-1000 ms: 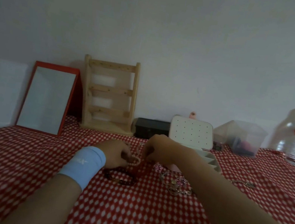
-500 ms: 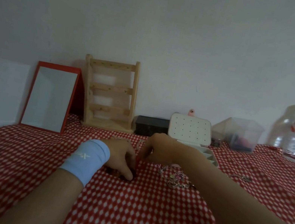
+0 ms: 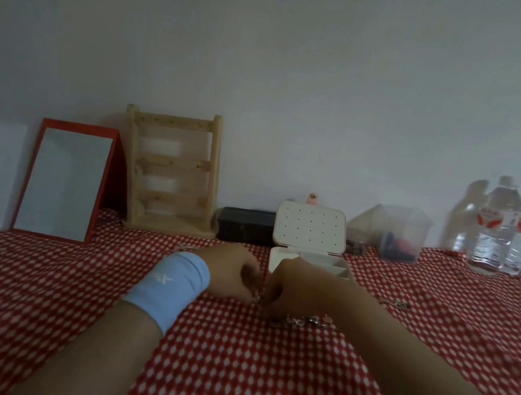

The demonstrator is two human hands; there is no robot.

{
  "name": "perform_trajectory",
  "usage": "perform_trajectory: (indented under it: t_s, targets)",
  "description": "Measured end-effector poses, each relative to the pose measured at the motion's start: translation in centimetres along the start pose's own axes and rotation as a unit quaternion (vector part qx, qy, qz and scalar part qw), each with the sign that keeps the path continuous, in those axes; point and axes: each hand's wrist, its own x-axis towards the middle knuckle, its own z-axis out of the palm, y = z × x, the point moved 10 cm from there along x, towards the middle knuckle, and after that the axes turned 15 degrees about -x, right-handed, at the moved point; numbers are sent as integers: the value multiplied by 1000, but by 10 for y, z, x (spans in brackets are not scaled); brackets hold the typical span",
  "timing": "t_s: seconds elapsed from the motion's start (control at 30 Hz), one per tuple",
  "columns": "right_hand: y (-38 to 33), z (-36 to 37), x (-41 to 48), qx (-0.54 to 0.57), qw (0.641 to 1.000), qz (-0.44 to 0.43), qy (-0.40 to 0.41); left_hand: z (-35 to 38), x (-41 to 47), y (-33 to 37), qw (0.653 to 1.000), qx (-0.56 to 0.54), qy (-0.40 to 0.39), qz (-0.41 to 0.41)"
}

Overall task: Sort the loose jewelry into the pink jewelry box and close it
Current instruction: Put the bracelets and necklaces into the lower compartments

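A: Entry: left hand (image 3: 228,273), right hand (image 3: 286,289)?
B: Both grips curled, pinching one small jewelry piece (image 3: 259,297) between them, low over worktop (image 3: 222,364); probably steadying it for lifting.
A: Entry: pink jewelry box (image 3: 310,230)?
B: Just beyond, lid upright, ready for loading.

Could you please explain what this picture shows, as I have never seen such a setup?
There is no machine: a person wears a camera on the head, looking down at two bare hands. The left hand, with a blue wristband, and the right hand meet over a red checked tablecloth, fingers apparently pinching a small jewelry piece, too blurred to identify. Behind stands the pink jewelry box, lid open. Loose jewelry lies beside the right hand. A mirror, wooden rack and water bottles line the wall.
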Motion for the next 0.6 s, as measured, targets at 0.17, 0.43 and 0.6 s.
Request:
perform_trajectory:
  t_s: [0.17,0.43,0.6]
  targets:
    - [17,-19,-10,61,996,25,52,19,14,-9,997,-75,17,2]
    - [52,-36,-20,289,947,63,124,-13,10,-4,924,-360,130,21]
    - [45,-36,-18,362,924,47,115,-27,-4,-8,909,-397,127,2]
